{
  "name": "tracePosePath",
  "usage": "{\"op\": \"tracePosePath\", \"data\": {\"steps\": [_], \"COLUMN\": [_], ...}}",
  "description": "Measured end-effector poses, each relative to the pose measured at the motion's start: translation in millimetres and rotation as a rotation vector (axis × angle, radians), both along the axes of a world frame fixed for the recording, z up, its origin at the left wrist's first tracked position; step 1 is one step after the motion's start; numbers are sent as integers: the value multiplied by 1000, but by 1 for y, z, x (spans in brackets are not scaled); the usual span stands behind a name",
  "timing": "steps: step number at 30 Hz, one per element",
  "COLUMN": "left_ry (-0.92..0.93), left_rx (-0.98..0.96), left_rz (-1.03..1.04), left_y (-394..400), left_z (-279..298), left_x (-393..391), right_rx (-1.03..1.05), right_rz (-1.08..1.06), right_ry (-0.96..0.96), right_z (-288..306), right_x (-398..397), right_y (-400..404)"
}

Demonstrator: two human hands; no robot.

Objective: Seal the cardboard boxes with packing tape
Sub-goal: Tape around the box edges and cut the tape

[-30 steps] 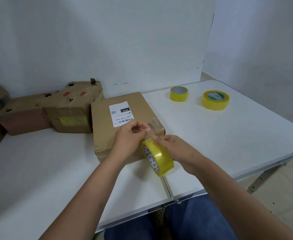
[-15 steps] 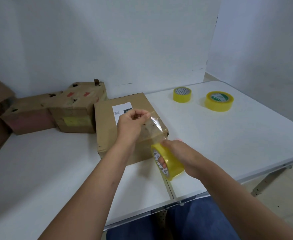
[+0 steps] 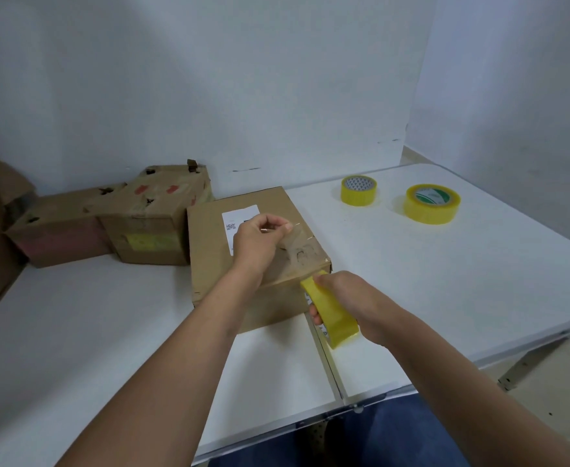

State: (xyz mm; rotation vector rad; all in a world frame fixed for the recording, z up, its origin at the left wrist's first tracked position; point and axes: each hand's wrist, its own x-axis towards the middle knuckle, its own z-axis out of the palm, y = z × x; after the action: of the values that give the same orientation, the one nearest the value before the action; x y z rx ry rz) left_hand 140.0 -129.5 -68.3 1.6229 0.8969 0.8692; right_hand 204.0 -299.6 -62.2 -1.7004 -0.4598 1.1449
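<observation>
A closed brown cardboard box (image 3: pixel 209 237) with a white shipping label (image 3: pixel 234 214) lies in the middle of the white table (image 3: pixel 445 281). My left hand (image 3: pixel 260 241) hovers over the box top and pinches the free end of a clear tape strip (image 3: pixel 302 251). The strip runs down across the box's near right corner to a yellow tape roll (image 3: pixel 332 313). My right hand (image 3: pixel 351 298) grips that roll at the box's front right edge, just above the table.
Two worn cardboard boxes (image 3: pixel 149 224) (image 3: pixel 58 230) stand at the back left against the wall. Two more yellow tape rolls (image 3: pixel 358 190) (image 3: pixel 432 203) lie at the back right. A seam (image 3: pixel 327 362) splits the table; its near edge is close to my lap.
My left hand has pulled the tape end away from the roll and up over the box top. My right hand has drawn the roll down and right, stretching the strip.
</observation>
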Motion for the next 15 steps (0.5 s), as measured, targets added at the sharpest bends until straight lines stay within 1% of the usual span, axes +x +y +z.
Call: {"op": "tracePosePath", "data": {"steps": [6, 11, 15], "left_ry": [84, 207, 349], "left_rx": [53, 185, 281], "left_rz": [-48, -9, -44], "left_y": [4, 6, 10], "left_z": [0, -3, -7], "left_x": [3, 4, 6], "right_rx": [-22, -34, -42], "right_rz": [16, 34, 39], "right_ry": [24, 11, 2], "right_z": [-1, -3, -4], "right_x": [3, 4, 4], "right_y": [4, 5, 4]}}
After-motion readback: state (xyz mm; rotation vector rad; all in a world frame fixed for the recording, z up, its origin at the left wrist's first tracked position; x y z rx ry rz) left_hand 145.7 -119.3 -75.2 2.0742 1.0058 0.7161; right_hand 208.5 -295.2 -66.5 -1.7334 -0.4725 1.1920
